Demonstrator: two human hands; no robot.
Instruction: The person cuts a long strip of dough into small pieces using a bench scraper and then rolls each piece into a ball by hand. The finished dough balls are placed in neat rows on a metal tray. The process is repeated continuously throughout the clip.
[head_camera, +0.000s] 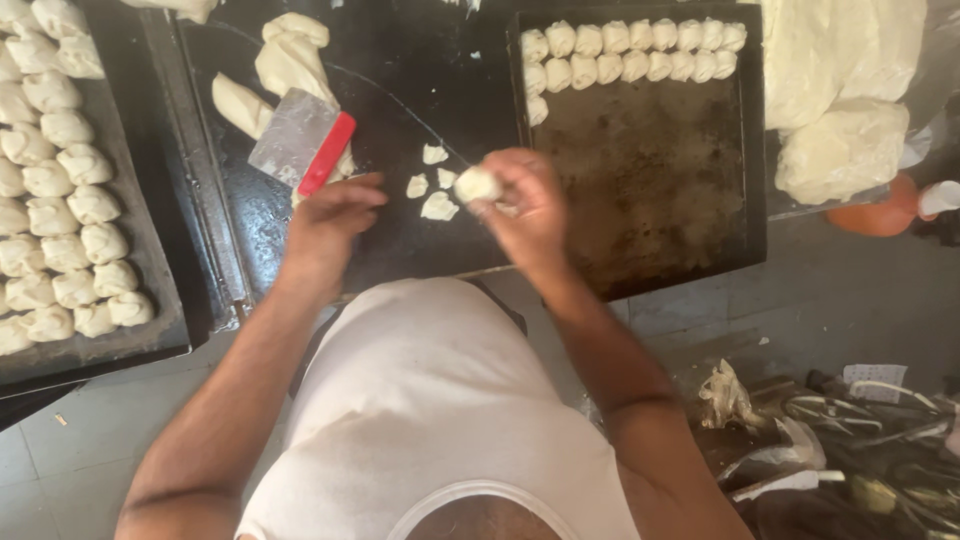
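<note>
So the small dough piece (477, 184) is pinched in the right hand (527, 205), held just above the dark bench (430, 60). It's a pale, roundish lump, slightly folded on top, so there's no real long axis to speak of; if anything it bulges toward the left hand. The right hand's grip is clamped on it with the fingertips, thumb side facing in.

The left hand (330, 215) has its grip closed around the red handle of a metal dough scraper (303, 140), whose flat blade slants up and away to the left.

Right beside the dough piece, a few small cut scraps (436, 190) lie on the bench. Further up sits a bigger dough log (285, 60) with a cut chunk next to it. To the right there's a dark baking tray (650, 180) with two rows of shaped pieces (630, 52) along its far edge, and a fuller tray (120, 340) of them on the left. A big dough mass (840, 90) sits at far right.
</note>
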